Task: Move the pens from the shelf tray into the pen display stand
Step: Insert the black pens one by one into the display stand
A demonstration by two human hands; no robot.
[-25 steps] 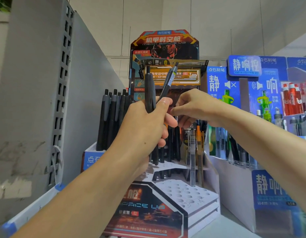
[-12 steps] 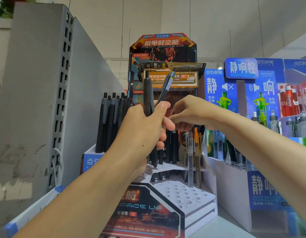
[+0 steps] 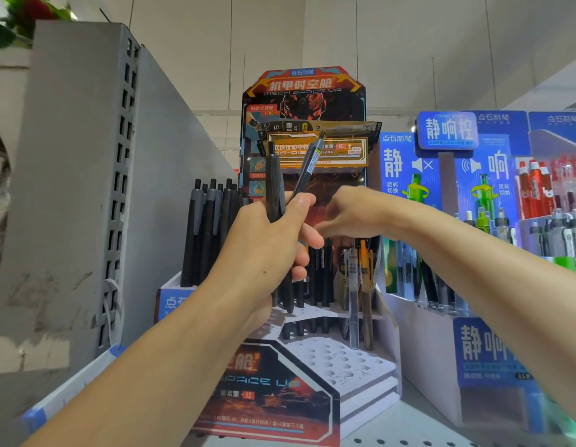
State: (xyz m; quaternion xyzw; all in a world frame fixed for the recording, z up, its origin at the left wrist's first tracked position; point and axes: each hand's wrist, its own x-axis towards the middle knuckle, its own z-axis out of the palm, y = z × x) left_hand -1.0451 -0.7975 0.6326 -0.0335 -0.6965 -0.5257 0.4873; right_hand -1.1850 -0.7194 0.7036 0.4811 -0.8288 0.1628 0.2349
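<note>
Two black pens (image 3: 277, 195) stand up out of the left hand (image 3: 264, 253), whose fingers are curled round their lower barrels in a closed grip, one pen upright and the labelled one leaning to the right. That hand hangs in front of the pen display stand (image 3: 351, 366), above its white stepped tiers of round holes. The right hand (image 3: 354, 214) is just beside the left, fingers reaching toward it, but it is blurred and I cannot tell whether it pinches anything. More dark pens (image 3: 319, 275) already sit in the upper tier, and a separate bunch of black pens (image 3: 209, 233) stands in a box to the left, near the grey shelf divider (image 3: 80, 188). A blue display of other pens (image 3: 474, 221) stands on the right. As a judgement, these pens are light, stiff and smooth, so they could slide in a loose bundle. Each is probably best taken singly by a pinch at mid-barrel or near the clip, tip down, so it can be steered into a hole without knocking its neighbours.
</note>
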